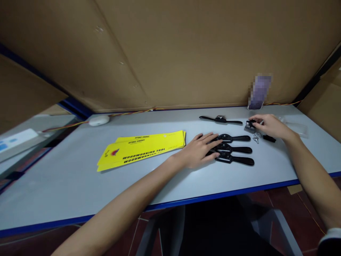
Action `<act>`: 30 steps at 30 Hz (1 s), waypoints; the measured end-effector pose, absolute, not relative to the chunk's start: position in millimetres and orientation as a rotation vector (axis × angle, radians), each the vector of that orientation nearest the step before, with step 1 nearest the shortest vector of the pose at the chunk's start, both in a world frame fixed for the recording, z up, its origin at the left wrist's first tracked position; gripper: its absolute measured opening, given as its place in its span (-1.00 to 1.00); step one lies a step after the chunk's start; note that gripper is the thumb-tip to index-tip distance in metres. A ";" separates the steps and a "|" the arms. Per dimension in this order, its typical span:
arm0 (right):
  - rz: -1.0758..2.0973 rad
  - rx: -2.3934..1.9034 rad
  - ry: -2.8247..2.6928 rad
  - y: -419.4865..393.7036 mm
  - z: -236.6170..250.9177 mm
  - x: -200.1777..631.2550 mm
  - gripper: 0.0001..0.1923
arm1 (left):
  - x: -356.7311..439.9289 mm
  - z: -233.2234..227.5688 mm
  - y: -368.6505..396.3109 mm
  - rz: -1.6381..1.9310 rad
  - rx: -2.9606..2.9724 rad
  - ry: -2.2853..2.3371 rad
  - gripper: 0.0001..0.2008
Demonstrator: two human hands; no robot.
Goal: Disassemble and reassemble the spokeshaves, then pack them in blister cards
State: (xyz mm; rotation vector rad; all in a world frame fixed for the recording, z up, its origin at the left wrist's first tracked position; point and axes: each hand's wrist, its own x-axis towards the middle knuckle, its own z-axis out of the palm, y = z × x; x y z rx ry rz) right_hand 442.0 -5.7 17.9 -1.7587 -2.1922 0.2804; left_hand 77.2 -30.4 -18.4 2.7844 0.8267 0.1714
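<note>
Three black spokeshave bodies [234,148] lie side by side on the table, their right handles pointing right. My left hand [199,151] rests over their left ends with its fingers spread, covering those handles. My right hand [270,125] is closed, thumb and fingertips on a small black part [252,122] above a little stack of metal blades [249,128]. Just below it lie some small silver screws [256,138] and another black piece [269,138]. Farther back is a spokeshave [220,119] with a metal piece at its middle.
Yellow printed cards [144,147] lie in a stack left of my left hand. Clear plastic packaging [298,129] sits beyond my right wrist. A phone [259,93] leans on the cardboard wall [186,53]. At the back left is a white mouse-like object [99,120] by a cable.
</note>
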 end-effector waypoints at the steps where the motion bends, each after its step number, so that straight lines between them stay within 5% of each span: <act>1: 0.278 -1.754 -2.203 -5.3 17.3 442.7 -0.60 | 77.5 -17.9 -30.8 0.168 2.783 0.830 -0.35; 21: 0.198 -1.773 -2.184 -9.0 25.7 447.1 -0.65 | 77.4 -16.3 -32.2 0.154 2.783 0.843 -0.36; 30: 0.646 -1.897 -2.269 -22.9 52.9 478.3 -0.72 | 77.3 -18.6 -30.2 0.162 2.777 0.840 -0.36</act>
